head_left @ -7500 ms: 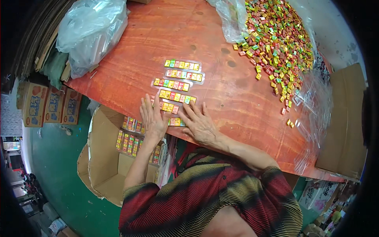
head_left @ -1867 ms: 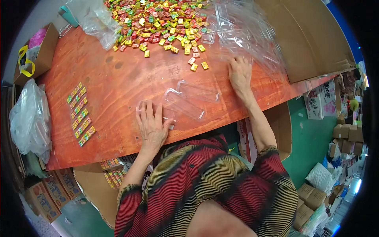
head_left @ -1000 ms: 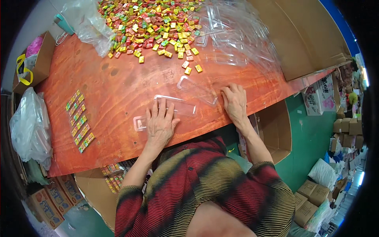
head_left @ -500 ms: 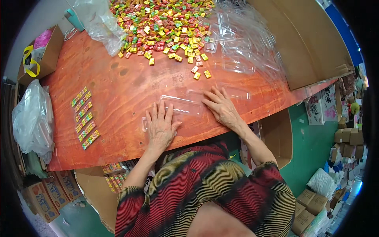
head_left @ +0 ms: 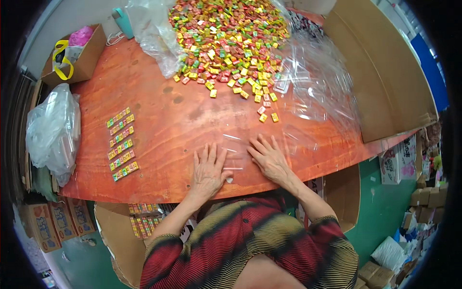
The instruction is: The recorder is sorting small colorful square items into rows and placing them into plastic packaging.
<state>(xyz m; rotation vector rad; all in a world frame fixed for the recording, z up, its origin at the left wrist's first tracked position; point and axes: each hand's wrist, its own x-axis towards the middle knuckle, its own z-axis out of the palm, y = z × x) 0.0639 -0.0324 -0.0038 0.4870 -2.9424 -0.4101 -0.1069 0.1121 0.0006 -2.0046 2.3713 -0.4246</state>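
Clear plastic trays [head_left: 235,159]: thin and see-through, lying on the reddish wooden tabletop [head_left: 154,164] between the two hands, near the front edge; how many overlap there cannot be told.
Left hand [head_left: 209,171]: palm down at the left side of these trays, fingers slightly apart and pointing away from the body, thumb out to the right; it is closed around nothing.
Right hand [head_left: 270,160]: palm down at their right side, fingers spread and angled up-left, likewise clamped on nothing; whether its fingertips press plastic or wood cannot be told.
Outlying clear tray [head_left: 301,140]: flat on the wood, just beside the right hand.
Six rows of tiny boxes [head_left: 121,148]: yellow, red and green, stacked one behind another, well apart to the left of the left hand.
Heap of tiny boxes [head_left: 228,45]: loose, same colours, at the far side, a few strays trailing toward the right hand.
Pile of empty trays [head_left: 320,84]: jumbled, clear, right of the heap.
Plastic bags: one translucent [head_left: 154,41] against the heap's left, another [head_left: 55,132] at the table's left edge.
Brown cardboard [head_left: 380,72]: standing along the right side.
Open carton [head_left: 115,231]: below the front edge at left, with packed rows of tiny boxes inside.
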